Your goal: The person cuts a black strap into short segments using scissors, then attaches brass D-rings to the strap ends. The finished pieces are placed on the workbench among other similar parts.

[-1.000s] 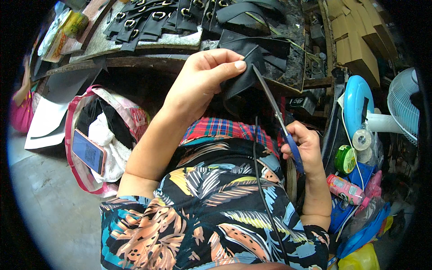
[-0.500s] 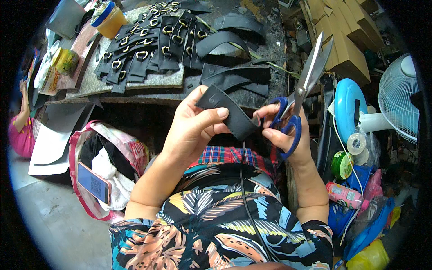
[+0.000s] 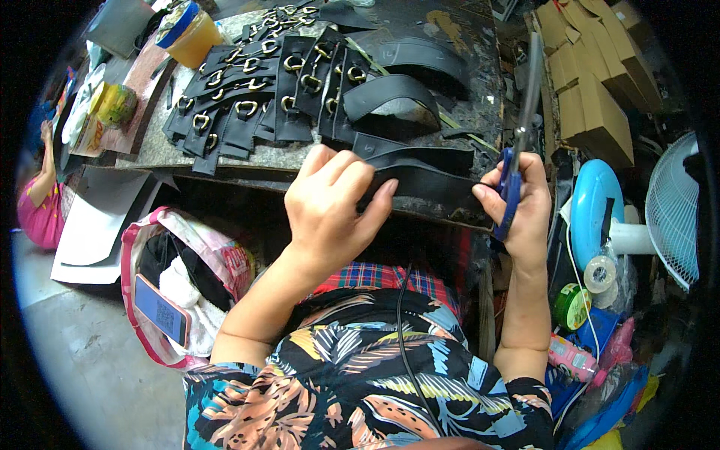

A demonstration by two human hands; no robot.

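A black leather-like strap stretches between my two hands at the near edge of the workbench. My left hand is closed on its left end, thumb laid along the top; the fingertips are hidden. My right hand grips scissors with blue handles, blades pointing away and seen nearly edge-on. The thumb and a finger of that hand meet at the strap's right end. Just beyond lie another flat black strap and curved black straps. Several black strap pieces with metal rings are heaped to the left.
The dark workbench carries a blue-lidded tub. Cardboard boxes, a white fan and a tape roll stand at right. At lower left, a pink-edged bag holds a phone. Another person sits far left.
The strap has gone from a folded piece above my lap to stretched out at the bench edge. Both hands moved apart; the scissors turned edge-on. The view shifted slightly.
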